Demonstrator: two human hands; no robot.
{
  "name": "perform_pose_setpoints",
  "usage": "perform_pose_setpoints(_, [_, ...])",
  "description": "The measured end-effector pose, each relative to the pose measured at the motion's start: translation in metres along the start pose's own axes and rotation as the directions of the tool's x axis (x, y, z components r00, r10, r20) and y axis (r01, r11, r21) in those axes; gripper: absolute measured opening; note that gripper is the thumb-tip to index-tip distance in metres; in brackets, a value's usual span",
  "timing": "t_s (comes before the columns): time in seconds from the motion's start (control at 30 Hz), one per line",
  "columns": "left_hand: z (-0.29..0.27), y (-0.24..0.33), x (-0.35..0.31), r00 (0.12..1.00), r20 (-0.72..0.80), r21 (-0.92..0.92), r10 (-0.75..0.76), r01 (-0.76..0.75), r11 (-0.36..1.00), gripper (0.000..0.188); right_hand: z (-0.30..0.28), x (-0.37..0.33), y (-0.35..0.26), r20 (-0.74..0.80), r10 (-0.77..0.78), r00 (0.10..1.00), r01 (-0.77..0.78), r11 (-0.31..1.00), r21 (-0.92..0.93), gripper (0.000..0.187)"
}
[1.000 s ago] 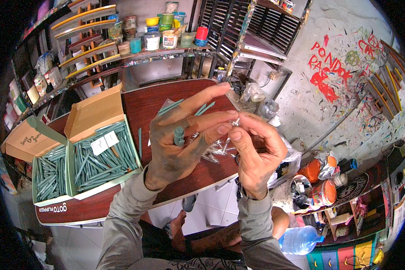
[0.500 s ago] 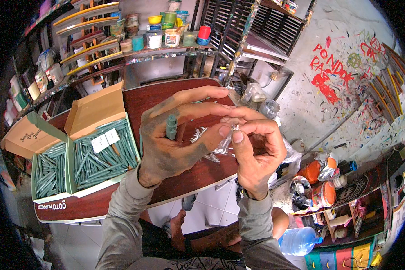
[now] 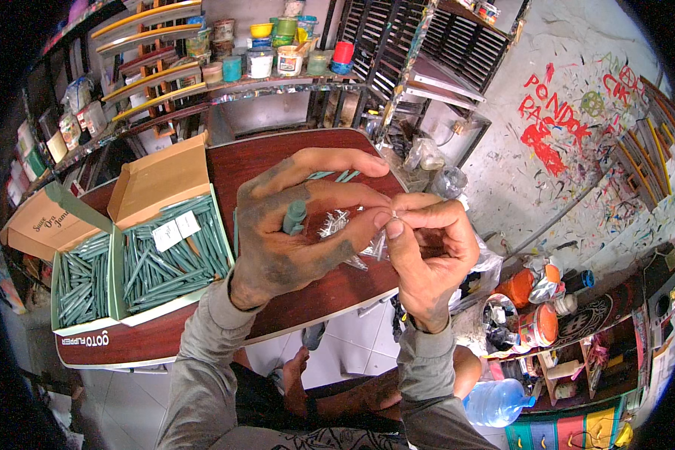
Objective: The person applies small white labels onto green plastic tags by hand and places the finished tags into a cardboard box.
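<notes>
My left hand (image 3: 277,251) is closed, its thumb and index fingertip pinched together against the fingertips of my right hand (image 3: 436,251). Out of the crook of the left thumb and index finger sticks the end of a dark green pen barrel (image 3: 295,216). Between the right thumb and index finger is a tiny pale piece (image 3: 394,215), too small to name. Beyond the fingers, a loose pile of small silvery pieces (image 3: 333,223) lies on the dark red table (image 3: 292,142). Green pens (image 3: 345,177) lie farther back, partly hidden by the left fingers.
A larger open box (image 3: 157,184) and a smaller one (image 3: 41,217), both full of green pens, stand at the table's left. Paint pots (image 3: 259,63) line the back shelf. Plastic bags (image 3: 490,262), tubs (image 3: 538,324) and a blue water bottle (image 3: 496,401) are at the right.
The fingertips of both hands have come closer together, and the left hand has turned slightly. More of the silvery pile and of the green pens behind the left fingers now shows.
</notes>
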State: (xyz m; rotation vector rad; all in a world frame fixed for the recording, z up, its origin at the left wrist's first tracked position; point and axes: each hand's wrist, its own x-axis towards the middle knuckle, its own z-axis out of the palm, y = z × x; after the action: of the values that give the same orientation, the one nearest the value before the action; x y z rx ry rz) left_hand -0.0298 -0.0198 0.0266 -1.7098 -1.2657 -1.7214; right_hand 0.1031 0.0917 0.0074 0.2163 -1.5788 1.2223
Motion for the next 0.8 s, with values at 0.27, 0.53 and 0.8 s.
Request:
perform_pose_setpoints(0.27, [-0.001, 0.005, 0.0, 0.993, 0.027, -0.024, -0.115, 0.115, 0.993, 0.016, 0.003, 0.0, 0.002, -0.001, -0.012, 1.0, 0.012, 0.994, 0.107, 0.029])
perform_pose_setpoints(0.53, [-0.003, 0.003, 0.002, 0.993, 0.046, -0.088, -0.106, 0.109, 0.99, 0.018, 0.001, 0.001, 0.0, 0.063, -0.048, 0.997, 0.05, 0.999, -0.022, 0.038])
perform_pose_setpoints(0.8, [-0.001, 0.003, -0.001, 0.991, 0.005, -0.149, -0.133, 0.133, 0.98, 0.018, -0.002, 0.004, 0.008, 0.063, -0.111, 0.992, 0.116, 0.991, -0.073, 0.027])
